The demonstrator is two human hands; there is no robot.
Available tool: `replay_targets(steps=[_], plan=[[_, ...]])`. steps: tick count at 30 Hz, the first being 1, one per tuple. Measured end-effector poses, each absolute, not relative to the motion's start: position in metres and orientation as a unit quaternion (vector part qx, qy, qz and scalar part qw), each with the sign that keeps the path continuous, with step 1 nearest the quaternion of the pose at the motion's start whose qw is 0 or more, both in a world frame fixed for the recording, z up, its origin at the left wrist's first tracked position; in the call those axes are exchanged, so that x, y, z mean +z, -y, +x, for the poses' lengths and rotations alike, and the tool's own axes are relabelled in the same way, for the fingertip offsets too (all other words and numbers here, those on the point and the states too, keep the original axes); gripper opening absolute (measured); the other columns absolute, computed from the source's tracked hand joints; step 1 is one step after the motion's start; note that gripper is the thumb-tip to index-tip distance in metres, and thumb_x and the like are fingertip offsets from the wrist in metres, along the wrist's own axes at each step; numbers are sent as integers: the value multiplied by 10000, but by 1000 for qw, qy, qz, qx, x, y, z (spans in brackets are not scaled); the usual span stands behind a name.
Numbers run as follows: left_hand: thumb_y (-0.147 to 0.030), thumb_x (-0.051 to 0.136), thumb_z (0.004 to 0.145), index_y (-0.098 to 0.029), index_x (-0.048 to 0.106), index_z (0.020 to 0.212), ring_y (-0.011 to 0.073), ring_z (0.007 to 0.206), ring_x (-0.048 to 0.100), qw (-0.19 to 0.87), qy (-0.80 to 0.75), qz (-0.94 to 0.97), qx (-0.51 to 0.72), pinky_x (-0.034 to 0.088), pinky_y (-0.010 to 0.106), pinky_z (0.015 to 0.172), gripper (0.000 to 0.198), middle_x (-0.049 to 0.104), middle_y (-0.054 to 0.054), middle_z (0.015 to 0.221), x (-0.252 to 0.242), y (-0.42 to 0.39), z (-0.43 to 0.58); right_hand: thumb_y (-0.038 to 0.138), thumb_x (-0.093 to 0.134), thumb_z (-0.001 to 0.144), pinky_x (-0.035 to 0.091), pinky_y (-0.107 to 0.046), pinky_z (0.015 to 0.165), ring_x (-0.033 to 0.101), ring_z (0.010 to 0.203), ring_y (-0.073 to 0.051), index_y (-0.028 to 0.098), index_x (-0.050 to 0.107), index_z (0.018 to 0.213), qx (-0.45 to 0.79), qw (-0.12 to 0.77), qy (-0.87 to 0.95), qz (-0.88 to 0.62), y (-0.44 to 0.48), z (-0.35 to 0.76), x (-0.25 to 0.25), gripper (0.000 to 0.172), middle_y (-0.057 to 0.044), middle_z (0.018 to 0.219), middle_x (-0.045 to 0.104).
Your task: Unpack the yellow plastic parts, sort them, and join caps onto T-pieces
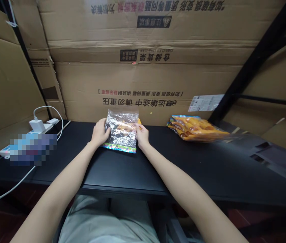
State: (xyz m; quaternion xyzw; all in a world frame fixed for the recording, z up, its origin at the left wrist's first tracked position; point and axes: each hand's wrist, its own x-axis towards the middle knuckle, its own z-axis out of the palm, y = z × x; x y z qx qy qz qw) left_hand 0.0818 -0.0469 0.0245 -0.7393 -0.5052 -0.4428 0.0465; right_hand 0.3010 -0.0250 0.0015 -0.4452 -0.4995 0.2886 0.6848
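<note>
Closest to the camera, light grey trousers (102,219) show below the front edge of the flat black bench (122,175). Two bare forearms stretch forward over it to the middle of the bench top. There the left hand (99,133) is closed on the left side of a crinkled clear plastic bag (121,133), fingers curled over its front. The right hand (142,135) is clamped on the bag's right side. The bag rests on the bench between the two hands, its colourful printed strip turned toward the person and something orange showing inside.

Off to the left lies a white power strip (44,127) with a white charger plugged in and a white cable trailing from it. Well to the right sits a stack of orange packets in clear wrap (196,128). Behind everything rises a wall of brown cardboard boxes (145,77) with printed lettering, crossed on the right by a slanted black metal bar (254,57).
</note>
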Motion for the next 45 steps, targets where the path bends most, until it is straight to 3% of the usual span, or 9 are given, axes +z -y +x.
replay_targets(steps=[2, 5, 9, 11, 18, 25, 32, 39, 45], plan=[[-395, 514, 856, -126, 425, 1362, 261, 1313, 430, 56, 432, -811, -391, 342, 427, 1090, 580, 484, 164, 1403, 27, 57, 95, 516, 559, 772, 504, -308, 660, 636, 708, -194, 134, 677, 896, 282, 717, 451, -450, 21, 306, 3, 418, -81, 826, 706], [-487, 562, 823, -158, 344, 1442, 256, 1417, 279, 67, 342, -892, -287, 254, 438, 1148, 735, 351, 141, 1512, 26, 69, 113, 481, 549, 782, 509, -315, 705, 646, 742, -198, 116, 676, 903, 271, 748, 392, -461, 19, 312, 6, 405, -78, 789, 707], [-220, 410, 900, -229, 332, 1464, 208, 1446, 211, 114, 306, -925, -193, 205, 455, 1163, 569, 302, 64, 1543, 21, 70, 126, 443, 544, 807, 508, -270, 573, 627, 630, -160, 119, 667, 982, 318, 748, 347, -468, 24, 313, 11, 388, -47, 730, 688], [-84, 320, 878, -245, 361, 1450, 173, 1435, 241, 145, 312, -921, -183, 222, 442, 1157, 596, 332, 47, 1528, 22, 65, 126, 424, 547, 826, 484, -230, 485, 592, 527, -115, 141, 653, 1050, 366, 738, 340, -453, 28, 311, 15, 376, -25, 744, 684], [-27, 312, 819, -237, 423, 1421, 215, 1412, 301, 202, 450, -841, -223, 215, 500, 1149, 647, 348, 54, 1515, 33, 33, 90, 408, 606, 841, 512, -207, 414, 600, 438, -84, 190, 562, 1197, 460, 687, 382, -413, 41, 304, 24, 420, -41, 867, 711], [-32, 313, 809, -253, 433, 1417, 238, 1433, 250, 161, 589, -779, -146, 161, 546, 1150, 657, 319, 60, 1531, 23, -3, 2, 337, 567, 859, 532, -209, 408, 612, 446, -89, 194, 578, 1093, 466, 642, 433, -428, 46, 297, 16, 275, -47, 908, 699], [-53, 330, 811, -251, 405, 1430, 272, 1446, 201, 132, 722, -672, -100, 175, 617, 1114, 655, 267, 81, 1556, 16, -13, -66, 316, 576, 858, 501, -190, 374, 582, 397, -76, 179, 569, 1016, 482, 619, 456, -420, 49, 290, 16, 209, -3, 799, 669], [-269, 415, 847, -192, 524, 1347, 331, 1461, 80, 78, 800, -593, -36, 115, 636, 1115, 517, 219, 121, 1570, 21, -23, -88, 274, 575, 860, 485, -187, 356, 569, 368, -78, 166, 578, 971, 490, 607, 459, -426, 50, 289, 16, 155, -3, 754, 672], [-627, 425, 794, -145, 478, 1389, 376, 1454, 14, 2, 820, -572, -10, 114, 626, 1122, 767, 138, 146, 1580, 29, -28, -82, 335, 615, 840, 488, -176, 355, 571, 378, -74, 168, 592, 927, 496, 594, 472, -422, 50, 289, 14, 191, -4, 737, 664]])
